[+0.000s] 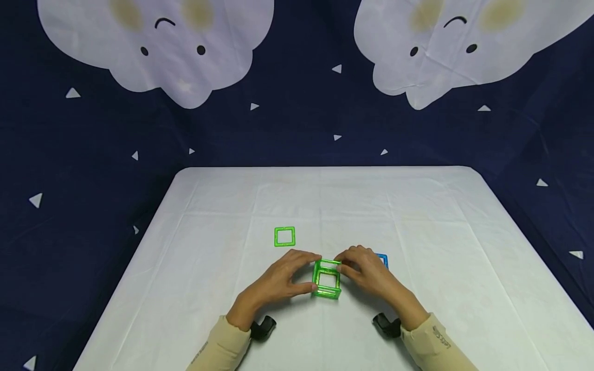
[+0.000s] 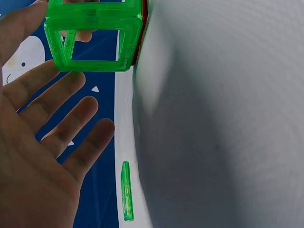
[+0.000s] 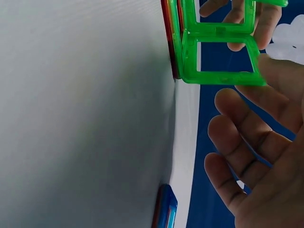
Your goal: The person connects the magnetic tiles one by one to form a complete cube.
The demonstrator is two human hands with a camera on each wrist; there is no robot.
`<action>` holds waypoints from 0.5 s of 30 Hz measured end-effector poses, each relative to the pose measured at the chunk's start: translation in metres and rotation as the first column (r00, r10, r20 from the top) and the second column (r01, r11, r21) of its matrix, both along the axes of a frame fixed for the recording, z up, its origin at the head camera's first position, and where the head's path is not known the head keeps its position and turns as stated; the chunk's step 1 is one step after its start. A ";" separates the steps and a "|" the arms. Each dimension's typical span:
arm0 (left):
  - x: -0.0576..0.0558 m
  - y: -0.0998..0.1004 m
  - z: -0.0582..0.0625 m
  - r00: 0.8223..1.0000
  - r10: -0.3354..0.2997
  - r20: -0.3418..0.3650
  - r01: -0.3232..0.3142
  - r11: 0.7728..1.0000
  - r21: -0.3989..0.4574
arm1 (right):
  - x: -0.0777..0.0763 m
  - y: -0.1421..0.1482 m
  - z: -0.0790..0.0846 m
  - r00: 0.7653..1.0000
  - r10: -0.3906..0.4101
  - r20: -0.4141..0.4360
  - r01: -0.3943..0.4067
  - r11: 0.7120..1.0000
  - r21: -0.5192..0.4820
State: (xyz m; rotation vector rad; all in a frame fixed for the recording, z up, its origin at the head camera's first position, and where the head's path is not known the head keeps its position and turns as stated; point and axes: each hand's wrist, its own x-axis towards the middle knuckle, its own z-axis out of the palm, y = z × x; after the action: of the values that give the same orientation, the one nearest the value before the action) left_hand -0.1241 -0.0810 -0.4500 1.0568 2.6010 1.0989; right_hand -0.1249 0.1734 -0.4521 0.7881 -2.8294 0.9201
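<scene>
A small box of green square magnetic tiles (image 1: 327, 291) stands on the table before me, also visible in the left wrist view (image 2: 95, 65). Red edging (image 3: 169, 38) shows along its base. My left hand (image 1: 278, 278) spans the box's left side, holding it between thumb and index finger; its other fingers are stretched out. On the right, my right hand (image 1: 368, 270) pinches the edge of a green magnetic tile (image 3: 218, 77) at the box's side with thumb and index finger. The remaining right fingers are loosely bent.
A loose green square tile (image 1: 285, 244) lies flat beyond my left hand. Partly hidden behind my right hand is a blue tile (image 1: 385, 262), its edge low in the right wrist view (image 3: 167, 209). White cloth covers the table (image 1: 325, 196); a dark blue curtain hangs behind.
</scene>
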 end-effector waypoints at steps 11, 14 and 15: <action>0.002 0.000 0.000 1.000 0.020 -0.013 -0.020 1.000 0.001 | 0.003 0.004 0.005 0.998 -0.046 0.043 0.048 0.997 -0.054; 0.004 0.000 -0.002 0.999 0.024 -0.034 -0.023 1.000 0.013 | 0.001 0.005 0.006 0.998 -0.038 0.057 0.042 0.996 -0.076; 0.005 0.000 -0.002 0.999 0.026 -0.040 -0.026 1.000 0.016 | 0.001 0.005 0.007 0.998 -0.036 0.060 0.041 0.996 -0.082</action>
State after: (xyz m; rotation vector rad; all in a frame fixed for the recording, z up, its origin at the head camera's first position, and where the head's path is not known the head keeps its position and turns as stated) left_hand -0.1196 -0.0808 -0.4521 1.0622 2.6486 1.1167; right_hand -0.1241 0.1786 -0.4455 0.7059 -2.8234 1.0652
